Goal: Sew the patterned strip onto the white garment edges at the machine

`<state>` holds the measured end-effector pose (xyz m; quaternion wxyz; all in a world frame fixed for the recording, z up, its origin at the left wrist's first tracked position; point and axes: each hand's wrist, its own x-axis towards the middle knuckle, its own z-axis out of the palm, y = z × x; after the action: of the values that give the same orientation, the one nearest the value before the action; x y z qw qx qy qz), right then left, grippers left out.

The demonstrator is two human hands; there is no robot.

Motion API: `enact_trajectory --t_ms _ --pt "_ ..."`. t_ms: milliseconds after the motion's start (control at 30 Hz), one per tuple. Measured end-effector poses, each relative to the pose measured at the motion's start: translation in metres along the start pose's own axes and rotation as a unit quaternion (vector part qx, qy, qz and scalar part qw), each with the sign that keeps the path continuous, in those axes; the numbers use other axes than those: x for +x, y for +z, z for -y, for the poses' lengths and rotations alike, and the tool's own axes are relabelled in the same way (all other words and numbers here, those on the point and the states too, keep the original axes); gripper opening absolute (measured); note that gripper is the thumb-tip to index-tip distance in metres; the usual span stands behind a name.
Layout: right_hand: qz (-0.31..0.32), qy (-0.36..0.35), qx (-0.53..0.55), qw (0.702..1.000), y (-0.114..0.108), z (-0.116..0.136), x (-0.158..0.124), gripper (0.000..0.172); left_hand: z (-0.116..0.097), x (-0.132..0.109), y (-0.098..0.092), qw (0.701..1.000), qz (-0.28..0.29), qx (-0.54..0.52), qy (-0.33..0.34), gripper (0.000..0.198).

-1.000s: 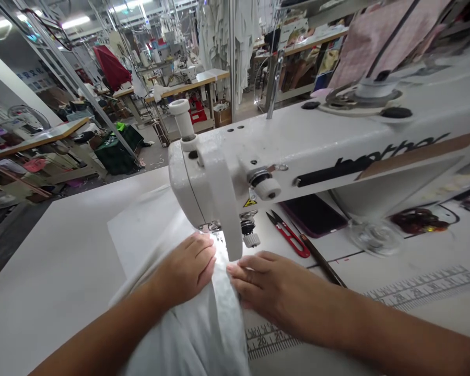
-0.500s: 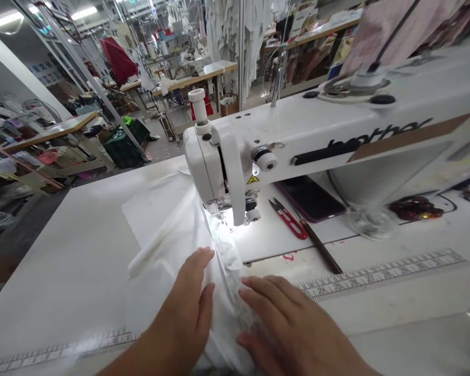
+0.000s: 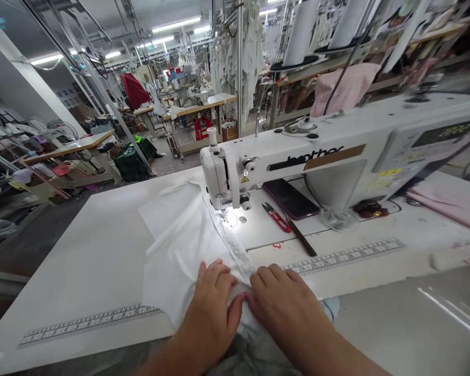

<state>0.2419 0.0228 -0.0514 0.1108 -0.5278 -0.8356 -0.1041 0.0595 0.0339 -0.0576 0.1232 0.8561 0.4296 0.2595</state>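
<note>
A white fabric piece (image 3: 184, 245) lies on the sewing table, and its folded edge runs from under the presser foot (image 3: 223, 206) of a white Brother sewing machine (image 3: 297, 151) down towards me. My left hand (image 3: 213, 297) grips the near part of the fabric, with fingers curled over it. Beside it, my right hand (image 3: 280, 300) holds the same fabric, and the two hands nearly touch. Both hands are well in front of the needle. The fabric's lower part hangs over the table's near edge, partly hidden by my hands.
Red thread snips (image 3: 276, 218), a dark phone (image 3: 290, 198), a dark stick tool (image 3: 301, 237) and a glass dish (image 3: 339, 219) lie right of the needle. Printed rulers mark the white table (image 3: 82, 245). Pink cloth (image 3: 446, 201) lies far right. Workbenches stand behind.
My view has risen and drawn back, showing more of the machine and table. My hands have come closer together and nearer the table's edge, with the fabric gathered between them.
</note>
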Motion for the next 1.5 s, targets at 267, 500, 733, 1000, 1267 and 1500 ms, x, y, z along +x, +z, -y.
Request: enact_trajectory --t_ms 267,500,733,1000,1267,1500 --pt "0.061 0.108 0.14 0.982 -0.016 -0.01 0.021 0.02 0.004 -0.003 -0.01 0.993 0.036 0.013 0.111 0.013" --pt "0.046 0.34 0.833 0.434 -0.018 0.007 0.028 0.019 0.012 -0.011 -0.026 0.99 -0.012 -0.02 0.137 0.015" --pt "0.087 0.299 0.926 0.213 -0.019 0.026 0.023 0.021 0.019 -0.017 -0.034 0.993 -0.011 -0.003 0.118 0.015" --pt "0.136 0.254 0.947 0.143 -0.021 0.034 0.019 0.033 0.015 -0.022 -0.039 0.992 -0.02 0.017 0.121 0.017" --pt "0.089 0.23 0.947 0.205 -0.014 0.044 0.005 0.034 0.014 -0.026 -0.042 0.995 -0.01 0.033 0.091 0.019" --pt "0.164 0.202 0.924 0.279 -0.017 0.04 0.004 0.035 0.0 -0.04 -0.039 0.998 -0.053 0.0 0.016 0.021"
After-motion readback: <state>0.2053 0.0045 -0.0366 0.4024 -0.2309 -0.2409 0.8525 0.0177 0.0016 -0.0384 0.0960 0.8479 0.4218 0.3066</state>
